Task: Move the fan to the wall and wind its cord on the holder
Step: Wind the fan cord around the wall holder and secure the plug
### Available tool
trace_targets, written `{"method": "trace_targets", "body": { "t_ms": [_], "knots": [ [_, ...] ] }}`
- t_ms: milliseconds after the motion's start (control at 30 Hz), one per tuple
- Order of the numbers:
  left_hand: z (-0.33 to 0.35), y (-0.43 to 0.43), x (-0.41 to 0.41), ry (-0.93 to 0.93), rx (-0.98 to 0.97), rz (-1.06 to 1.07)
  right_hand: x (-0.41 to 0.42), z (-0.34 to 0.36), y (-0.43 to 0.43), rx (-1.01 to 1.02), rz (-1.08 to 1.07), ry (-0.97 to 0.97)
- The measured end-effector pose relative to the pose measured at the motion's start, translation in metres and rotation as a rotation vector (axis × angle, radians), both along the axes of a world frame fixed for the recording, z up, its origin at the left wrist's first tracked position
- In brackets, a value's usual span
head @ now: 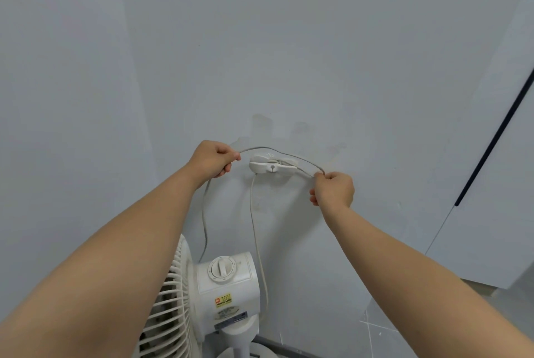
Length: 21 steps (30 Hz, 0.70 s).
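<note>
A white pedestal fan point(222, 288) stands close to the pale wall, its grille facing left and its dial on top. A white cord holder point(271, 167) is fixed to the wall above it. The grey cord point(260, 149) arches over the holder, stretched between my two hands. My left hand point(212, 159) pinches it left of the holder; my right hand point(332, 188) pinches it to the right. One strand hangs from my left hand, another from the holder; both drop toward the fan.
The pale wall point(289, 54) fills most of the view, with a corner at the left. A white door or panel with a dark vertical strip point(491, 141) stands at the right. Grey tiled floor point(384, 334) shows at the bottom right.
</note>
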State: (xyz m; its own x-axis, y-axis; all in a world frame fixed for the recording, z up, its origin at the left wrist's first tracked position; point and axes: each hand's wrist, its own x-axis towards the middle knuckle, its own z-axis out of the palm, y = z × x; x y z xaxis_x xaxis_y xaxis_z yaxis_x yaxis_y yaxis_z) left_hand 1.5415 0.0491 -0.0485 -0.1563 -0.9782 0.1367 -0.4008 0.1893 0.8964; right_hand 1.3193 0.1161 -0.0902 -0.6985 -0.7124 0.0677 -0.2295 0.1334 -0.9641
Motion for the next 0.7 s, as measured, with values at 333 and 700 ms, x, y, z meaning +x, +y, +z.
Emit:
{"method": "trace_targets", "body": {
  "t_ms": [333, 700],
  "knots": [
    [-0.009, 0.001, 0.004, -0.061, 0.027, 0.014, 0.003, -0.019, 0.006, 0.062, 0.039, 0.62],
    [-0.02, 0.001, 0.029, 0.189, 0.374, -0.128, 0.015, -0.048, -0.001, 0.204, 0.414, 1.331]
  ]
}}
